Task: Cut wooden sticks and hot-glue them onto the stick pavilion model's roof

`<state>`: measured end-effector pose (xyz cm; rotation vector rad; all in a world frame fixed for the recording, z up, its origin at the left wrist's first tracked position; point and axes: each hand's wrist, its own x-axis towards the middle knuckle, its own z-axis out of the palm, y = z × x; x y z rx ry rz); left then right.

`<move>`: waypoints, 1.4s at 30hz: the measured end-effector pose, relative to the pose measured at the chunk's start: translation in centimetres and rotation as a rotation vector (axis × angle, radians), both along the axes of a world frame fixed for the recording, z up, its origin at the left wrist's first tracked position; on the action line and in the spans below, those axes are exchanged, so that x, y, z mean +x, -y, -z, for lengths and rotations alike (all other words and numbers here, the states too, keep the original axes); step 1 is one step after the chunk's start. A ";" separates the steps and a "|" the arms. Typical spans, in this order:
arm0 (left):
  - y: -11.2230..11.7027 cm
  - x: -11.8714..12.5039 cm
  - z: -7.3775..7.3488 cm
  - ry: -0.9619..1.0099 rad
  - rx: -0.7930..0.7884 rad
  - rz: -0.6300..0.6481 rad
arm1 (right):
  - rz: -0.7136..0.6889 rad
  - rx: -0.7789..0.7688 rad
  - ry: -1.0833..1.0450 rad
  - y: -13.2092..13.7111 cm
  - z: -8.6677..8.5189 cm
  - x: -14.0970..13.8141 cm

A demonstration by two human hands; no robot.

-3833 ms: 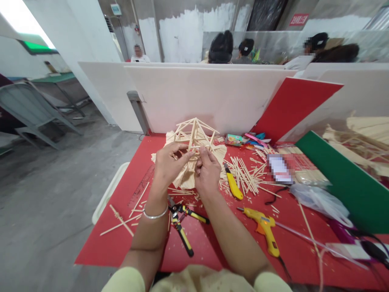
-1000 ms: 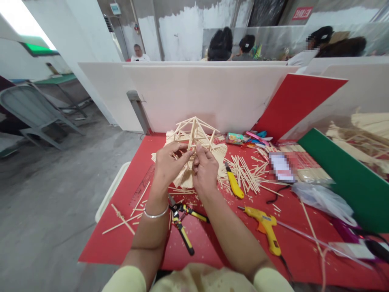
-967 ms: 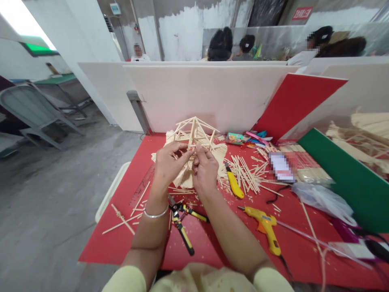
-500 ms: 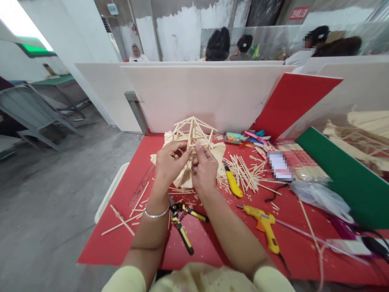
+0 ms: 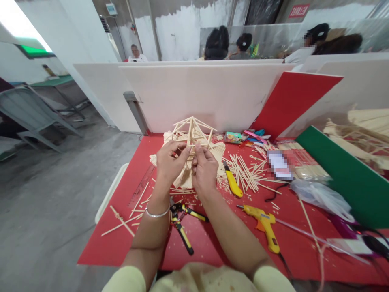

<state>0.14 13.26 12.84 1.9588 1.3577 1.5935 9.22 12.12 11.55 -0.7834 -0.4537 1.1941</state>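
together, left hand [image 5: 169, 161] and right hand [image 5: 205, 169], nearly closed, pinch stick frame [image 5: 190, 134].

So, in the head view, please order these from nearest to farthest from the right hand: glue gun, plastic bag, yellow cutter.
1. Yellow cutter: just right of the right hand.
2. Glue gun: farther right, lower in the view.
3. Plastic bag: far right, beside the green board.

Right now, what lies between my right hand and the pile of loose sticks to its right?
In the head view, the yellow knife lies between the right hand and the loose sticks, with small scraps scattered around it.
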 end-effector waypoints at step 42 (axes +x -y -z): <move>0.0 0.1 0.0 -0.017 0.030 -0.025 | 0.056 0.043 0.028 -0.3 0.3 -0.1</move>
